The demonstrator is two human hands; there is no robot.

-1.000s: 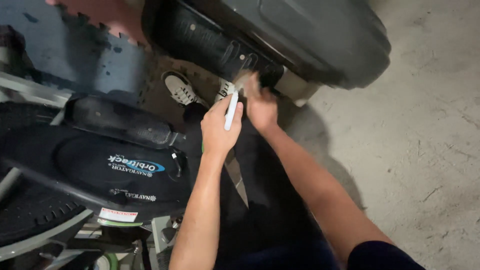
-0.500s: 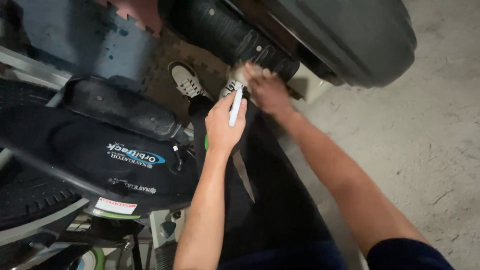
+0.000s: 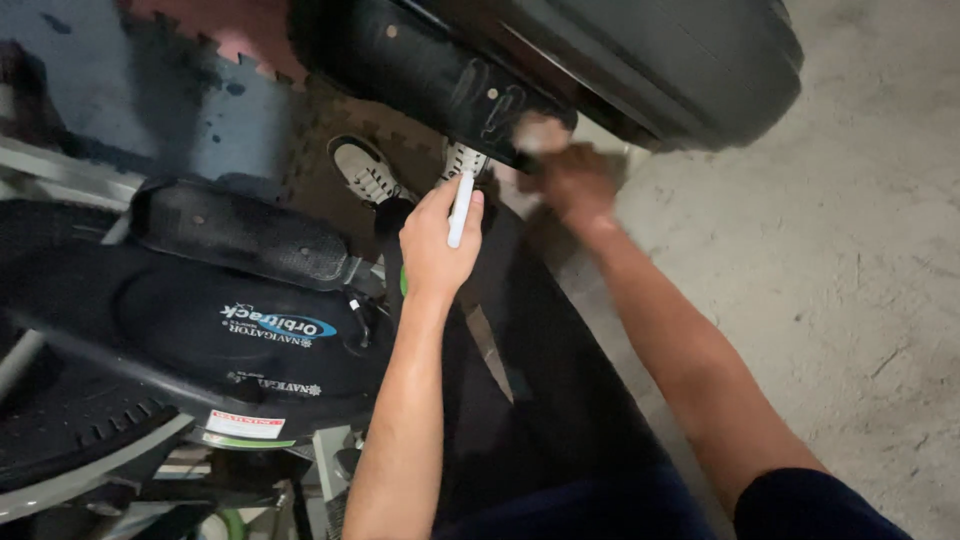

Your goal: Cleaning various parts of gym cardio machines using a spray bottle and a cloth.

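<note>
Right under the big dark machine housing (image 3: 640, 60), the right hand (image 3: 572, 180) is pressing a pale rag (image 3: 535, 130) against the black panel (image 3: 430, 70), fingers closed around the cloth. It's blurry, so prob mid-wipe. Compared w/ a sec ago the rag is sitting a bit higher and further right along the housing edge, so the wiping seems to be moving along that panel, not parked on one spot.

Just below-left of the housing, the left hand (image 3: 437, 240) is wrapped around a slim white tube-shaped thing (image 3: 460, 210), marker or small bottle, can't tell tbh. It's staying pretty much where it was, held upright, tip pointing at the housing.

Further left of the housing, two white sneakers (image 3: 365, 170) are resting on the mat, and the black elliptical trainer (image 3: 200, 320) w/ its foot pedal (image 3: 240, 235) is filling the lower left. Concrete floor (image 3: 850, 300) is off to the right.
</note>
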